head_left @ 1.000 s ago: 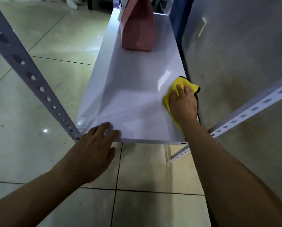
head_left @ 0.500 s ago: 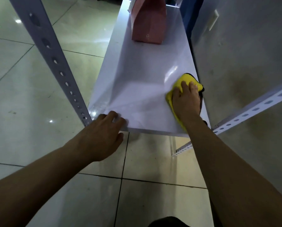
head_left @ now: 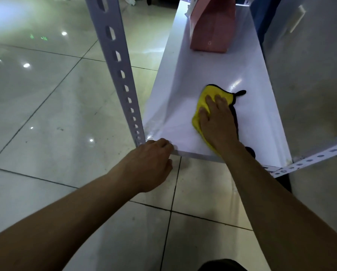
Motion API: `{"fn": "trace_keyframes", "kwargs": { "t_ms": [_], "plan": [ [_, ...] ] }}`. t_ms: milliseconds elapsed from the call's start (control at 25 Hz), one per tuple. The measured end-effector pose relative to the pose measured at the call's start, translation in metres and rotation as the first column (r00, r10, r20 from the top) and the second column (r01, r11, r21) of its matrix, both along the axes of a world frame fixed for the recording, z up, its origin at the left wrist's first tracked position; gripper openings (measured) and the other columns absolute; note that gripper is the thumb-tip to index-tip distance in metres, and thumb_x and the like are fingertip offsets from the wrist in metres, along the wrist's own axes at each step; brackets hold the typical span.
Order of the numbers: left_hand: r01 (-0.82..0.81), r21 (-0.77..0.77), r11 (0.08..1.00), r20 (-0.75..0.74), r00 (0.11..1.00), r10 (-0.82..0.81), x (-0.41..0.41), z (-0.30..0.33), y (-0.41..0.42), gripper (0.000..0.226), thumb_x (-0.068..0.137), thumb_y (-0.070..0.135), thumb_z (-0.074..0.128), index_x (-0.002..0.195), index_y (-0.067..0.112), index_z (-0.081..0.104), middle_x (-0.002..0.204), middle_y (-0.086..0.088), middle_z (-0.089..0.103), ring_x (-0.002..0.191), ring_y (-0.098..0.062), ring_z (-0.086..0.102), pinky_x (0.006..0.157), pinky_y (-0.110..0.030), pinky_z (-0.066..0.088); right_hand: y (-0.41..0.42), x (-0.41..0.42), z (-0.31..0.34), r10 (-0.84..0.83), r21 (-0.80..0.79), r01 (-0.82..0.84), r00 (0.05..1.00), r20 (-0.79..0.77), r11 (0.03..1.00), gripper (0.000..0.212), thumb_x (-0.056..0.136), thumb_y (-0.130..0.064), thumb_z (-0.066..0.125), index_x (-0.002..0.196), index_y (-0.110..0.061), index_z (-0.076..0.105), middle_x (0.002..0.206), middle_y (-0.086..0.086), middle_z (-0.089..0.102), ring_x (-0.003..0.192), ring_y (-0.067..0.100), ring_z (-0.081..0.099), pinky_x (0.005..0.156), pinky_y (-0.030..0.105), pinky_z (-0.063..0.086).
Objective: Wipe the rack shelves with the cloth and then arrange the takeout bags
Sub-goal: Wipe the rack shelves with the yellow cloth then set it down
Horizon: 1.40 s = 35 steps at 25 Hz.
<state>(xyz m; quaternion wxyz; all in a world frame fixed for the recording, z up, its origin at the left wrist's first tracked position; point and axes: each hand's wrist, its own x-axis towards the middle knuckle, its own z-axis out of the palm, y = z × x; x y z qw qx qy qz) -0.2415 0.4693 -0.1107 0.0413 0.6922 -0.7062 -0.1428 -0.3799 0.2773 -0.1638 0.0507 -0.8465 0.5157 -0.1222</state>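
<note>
Over glossy floor tiles (head_left: 46, 106), the smooth white shelf (head_left: 208, 75) carries my fluffy yellow cloth (head_left: 202, 102), pressed flat near its front edge by my right hand (head_left: 218, 124) with fingers straight, while my left hand (head_left: 150, 163) curls over the shelf's front corner beside the perforated metal post (head_left: 114, 61), and a pink paper takeout bag (head_left: 212, 26) stands farther back.

My right hand (head_left: 216, 122) lies flat on the cloth (head_left: 203, 94), mid-shelf (head_left: 193, 75) near the front edge. My left hand (head_left: 152, 163) rests on the shelf's front left corner, just beside the upright post (head_left: 116, 65). A takeout bag (head_left: 212, 26) stands further back on the same shelf. Wall (head_left: 310, 85) to the right.
</note>
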Motion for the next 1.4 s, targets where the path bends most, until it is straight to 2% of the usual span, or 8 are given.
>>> {"fn": "trace_keyframes", "kwargs": {
  "t_ms": [160,320,520,720,920,1120,1280,1400],
  "plan": [
    [0.006,0.041,0.999,0.032,0.999,-0.007,0.002,0.003,0.006,0.035,0.101,0.030,0.042,0.129,0.013,0.052,0.133,-0.003,0.052,0.116,-0.023,0.055,0.098,-0.039,0.046,0.040,0.025,-0.003,0.333,0.028,-0.343,0.926,0.175,0.939,0.045,0.104,-0.027,0.045,0.147,-0.013,0.049,0.158,0.013,0.038,0.148,0.028,0.031,0.120,0.039,0.024],
    [-0.003,0.017,1.000,0.021,1.000,0.003,0.002,0.003,0.007,0.033,0.101,0.028,0.043,0.127,0.011,0.053,0.129,-0.005,0.054,0.111,-0.024,0.058,0.094,-0.040,0.048,0.009,0.076,0.015,0.332,0.148,-0.339,0.941,0.067,0.929,0.048,0.107,-0.032,0.037,0.153,-0.019,0.039,0.164,0.007,0.028,0.151,0.021,0.021,0.122,0.031,0.011],
    [-0.007,0.008,1.000,0.056,0.998,0.006,-0.005,0.002,0.003,0.032,0.100,0.031,0.044,0.123,0.015,0.060,0.121,-0.006,0.058,0.108,-0.024,0.060,0.092,-0.040,0.051,0.034,0.089,0.011,0.595,0.184,-0.615,0.788,0.155,0.767,0.046,0.107,-0.037,0.041,0.151,-0.027,0.043,0.164,0.001,0.028,0.151,0.016,0.021,0.121,0.027,0.011],
    [-0.022,-0.062,0.998,0.128,0.991,0.030,-0.014,0.004,-0.013,0.029,0.098,0.031,0.042,0.109,0.013,0.061,0.096,-0.008,0.057,0.090,-0.028,0.059,0.075,-0.040,0.051,0.011,0.038,0.002,0.272,0.038,-0.280,0.950,0.151,0.959,0.045,0.104,-0.035,0.044,0.147,-0.023,0.050,0.158,0.005,0.040,0.146,0.022,0.034,0.119,0.033,0.021],
    [-0.018,-0.053,0.998,0.151,0.988,0.026,-0.027,0.003,-0.026,0.028,0.098,0.033,0.040,0.108,0.014,0.057,0.099,-0.008,0.055,0.091,-0.030,0.057,0.078,-0.042,0.050,0.009,-0.037,-0.005,0.046,0.057,-0.058,0.981,0.189,0.997,0.049,0.105,-0.038,0.040,0.150,-0.021,0.044,0.160,0.009,0.034,0.149,0.026,0.028,0.120,0.035,0.020],
    [0.025,-0.136,0.990,0.035,0.999,-0.021,-0.053,-0.005,-0.049,0.048,0.098,0.025,0.041,0.145,0.016,0.040,0.144,-0.011,0.045,0.118,-0.035,0.051,0.094,-0.047,0.046,0.014,-0.063,0.023,-0.201,0.330,-0.029,0.742,0.640,0.944,0.039,0.108,-0.029,0.037,0.144,-0.023,0.051,0.145,0.001,0.053,0.131,0.016,0.049,0.106,0.027,0.038],
    [0.042,-0.157,0.987,-0.011,0.999,-0.044,-0.065,-0.011,-0.065,0.053,0.102,0.025,0.039,0.154,0.020,0.030,0.161,-0.010,0.027,0.138,-0.035,0.037,0.102,-0.048,0.041,0.045,-0.105,0.038,-0.348,0.184,0.301,0.867,0.356,0.936,0.027,0.100,-0.033,0.047,0.098,-0.014,0.066,0.082,0.000,0.060,0.071,0.014,0.058,0.058,0.023,0.037],
    [0.004,-0.156,0.988,-0.109,0.994,-0.021,-0.068,-0.014,-0.076,0.055,0.101,0.025,0.043,0.154,0.016,0.029,0.148,-0.015,0.040,0.126,-0.038,0.046,0.097,-0.051,0.043,0.073,-0.107,0.041,-0.395,0.327,0.354,0.916,0.067,0.876,0.038,0.098,-0.047,0.048,0.094,-0.012,0.062,0.085,0.006,0.063,0.076,0.024,0.059,0.065,0.030,0.043]
  ]
}}
